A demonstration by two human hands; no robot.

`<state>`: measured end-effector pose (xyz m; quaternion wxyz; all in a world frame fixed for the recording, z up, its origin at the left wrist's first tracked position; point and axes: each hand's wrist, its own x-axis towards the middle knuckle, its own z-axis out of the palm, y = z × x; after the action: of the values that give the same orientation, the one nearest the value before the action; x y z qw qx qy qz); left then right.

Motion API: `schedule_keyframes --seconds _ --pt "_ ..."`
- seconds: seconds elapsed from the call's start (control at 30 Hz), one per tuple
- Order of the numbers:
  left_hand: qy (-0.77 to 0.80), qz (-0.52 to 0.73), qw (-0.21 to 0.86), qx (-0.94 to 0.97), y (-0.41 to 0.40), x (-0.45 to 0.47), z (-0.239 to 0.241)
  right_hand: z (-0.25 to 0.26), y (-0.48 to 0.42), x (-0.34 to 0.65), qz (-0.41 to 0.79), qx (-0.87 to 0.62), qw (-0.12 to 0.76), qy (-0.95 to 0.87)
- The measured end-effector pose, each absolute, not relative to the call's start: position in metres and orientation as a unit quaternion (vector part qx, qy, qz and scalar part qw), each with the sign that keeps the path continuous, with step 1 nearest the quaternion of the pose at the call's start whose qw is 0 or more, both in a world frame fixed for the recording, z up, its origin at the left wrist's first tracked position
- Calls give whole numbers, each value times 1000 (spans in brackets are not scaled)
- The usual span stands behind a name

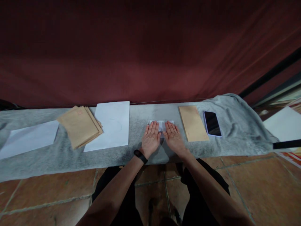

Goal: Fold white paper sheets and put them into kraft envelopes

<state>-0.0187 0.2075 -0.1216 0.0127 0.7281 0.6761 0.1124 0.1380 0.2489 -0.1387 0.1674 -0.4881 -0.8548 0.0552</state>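
A small folded sheet of white paper [161, 126] lies on the grey cloth in front of me, partly covered by both hands. My left hand [151, 138], with a black band on its wrist, rests palm down on the paper's left side, fingers stretched out. On the right side my right hand [173, 137] lies flat in the same way. The two thumbs almost meet over the paper. Nearest to the right hand is a stack of brown envelopes [193, 123]. To the left of my left hand lie larger white sheets [117, 122].
Several brown envelopes [78, 125] are fanned over the white sheets' left edge. Farther left is another white sheet [30, 138]. A phone [212, 123] lies right of the envelope stack. A dark red curtain [150, 62] hangs behind the cloth-covered surface [141, 153].
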Motion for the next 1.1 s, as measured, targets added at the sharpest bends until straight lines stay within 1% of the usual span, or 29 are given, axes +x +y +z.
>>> schedule_keyframes --seconds 0.1,0.2,0.83,1.1 --pt "656 104 26 747 214 -12 -123 -137 250 131 78 -463 157 -869" --pt "658 96 36 746 221 -9 -124 -138 251 128 84 -472 155 -864" --pt "707 86 22 702 223 -27 -131 -149 254 138 0 -515 165 -841" --pt "706 111 14 699 221 -28 -131 -142 256 143 23 -542 148 -827"
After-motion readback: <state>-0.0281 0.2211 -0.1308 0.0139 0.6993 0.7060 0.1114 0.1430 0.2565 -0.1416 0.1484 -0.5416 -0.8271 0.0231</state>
